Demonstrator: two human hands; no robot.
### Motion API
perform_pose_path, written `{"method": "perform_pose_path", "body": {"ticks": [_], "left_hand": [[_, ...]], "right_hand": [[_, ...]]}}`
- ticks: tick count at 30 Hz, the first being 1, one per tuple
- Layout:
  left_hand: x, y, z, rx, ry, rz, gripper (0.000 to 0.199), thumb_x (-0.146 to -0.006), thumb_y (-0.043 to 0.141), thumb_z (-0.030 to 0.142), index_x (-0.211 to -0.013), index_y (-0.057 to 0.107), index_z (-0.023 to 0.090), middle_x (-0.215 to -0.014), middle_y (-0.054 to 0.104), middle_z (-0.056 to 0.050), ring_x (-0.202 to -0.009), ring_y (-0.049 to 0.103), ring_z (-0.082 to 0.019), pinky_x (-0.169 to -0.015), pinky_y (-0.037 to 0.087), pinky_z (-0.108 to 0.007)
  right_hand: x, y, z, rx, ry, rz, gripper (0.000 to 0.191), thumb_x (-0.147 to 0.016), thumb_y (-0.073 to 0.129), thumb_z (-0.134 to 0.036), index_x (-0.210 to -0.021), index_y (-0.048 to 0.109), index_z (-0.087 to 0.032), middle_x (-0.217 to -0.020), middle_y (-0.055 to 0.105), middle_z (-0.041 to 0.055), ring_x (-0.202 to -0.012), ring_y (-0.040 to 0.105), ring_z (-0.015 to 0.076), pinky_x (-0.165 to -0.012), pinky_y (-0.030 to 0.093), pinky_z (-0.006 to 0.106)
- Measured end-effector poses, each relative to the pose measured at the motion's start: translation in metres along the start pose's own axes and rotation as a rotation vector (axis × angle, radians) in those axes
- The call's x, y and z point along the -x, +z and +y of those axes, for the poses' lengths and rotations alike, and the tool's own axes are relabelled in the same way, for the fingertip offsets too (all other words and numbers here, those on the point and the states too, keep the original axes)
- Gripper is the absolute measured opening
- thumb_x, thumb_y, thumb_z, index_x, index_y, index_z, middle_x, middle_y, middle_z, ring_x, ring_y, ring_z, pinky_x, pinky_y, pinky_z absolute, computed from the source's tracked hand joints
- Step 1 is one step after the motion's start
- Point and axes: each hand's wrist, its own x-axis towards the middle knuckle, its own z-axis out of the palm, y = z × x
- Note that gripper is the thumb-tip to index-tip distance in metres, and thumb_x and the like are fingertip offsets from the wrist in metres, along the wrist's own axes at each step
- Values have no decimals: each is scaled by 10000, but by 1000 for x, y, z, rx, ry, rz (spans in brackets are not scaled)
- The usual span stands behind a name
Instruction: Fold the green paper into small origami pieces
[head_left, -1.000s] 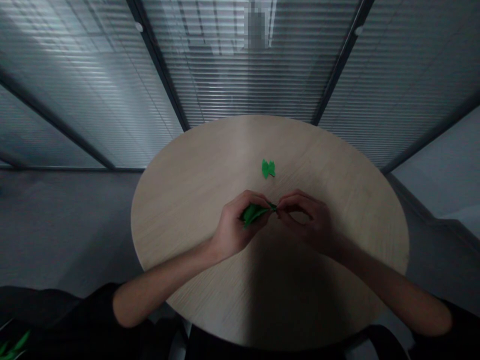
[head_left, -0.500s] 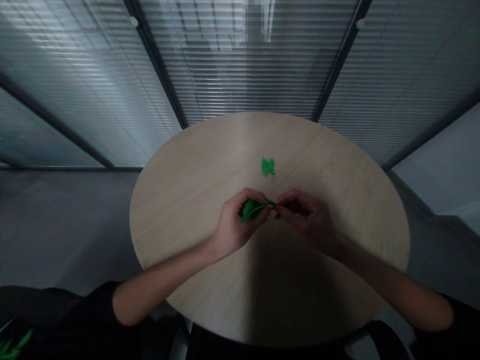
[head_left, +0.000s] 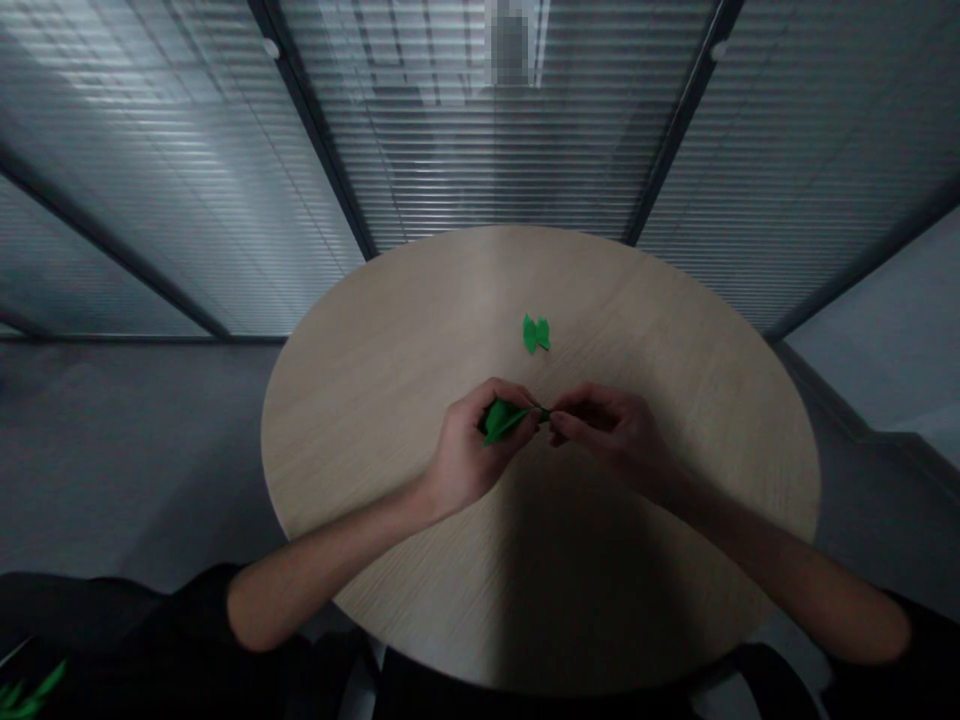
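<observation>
My left hand (head_left: 474,445) is closed around a green leaf-shaped piece (head_left: 502,420), whose broad end shows between thumb and palm. Its narrow end points right, toward my other hand. My right hand (head_left: 611,432) pinches that narrow dark-green end between thumb and fingertips. The two hands almost meet over the middle of the table. Whether the piece is paper, cloth or plastic I cannot tell. Just beyond my hands lies a small green butterfly-shaped piece (head_left: 541,333), like two leaves side by side, flat on the wood.
The round light-wood table (head_left: 360,400) fills the centre, with my shadow across its near part. Behind it stand glass panels with blinds (head_left: 495,170) in dark frames. More green leaf-like strips (head_left: 34,690) show at the lower left, against something dark.
My right fingertips have shifted slightly at the narrow end of the green piece. My left hand keeps nearly the same place, and the piece on the table stays put.
</observation>
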Motion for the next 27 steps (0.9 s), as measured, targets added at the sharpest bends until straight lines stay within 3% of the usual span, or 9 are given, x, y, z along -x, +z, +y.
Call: {"method": "perform_pose_path", "body": {"ticks": [27], "left_hand": [[-1, 0, -1, 49, -85, 15, 112, -896, 749, 225, -935, 654, 180, -927, 726, -54, -806, 718, -172, -703, 619, -296]], "right_hand": [[3, -2, -1, -5, 40, -12, 187, -898, 768, -371, -904, 780, -185, -772, 790, 43, -676, 758, 146, -653, 642, 247]]}}
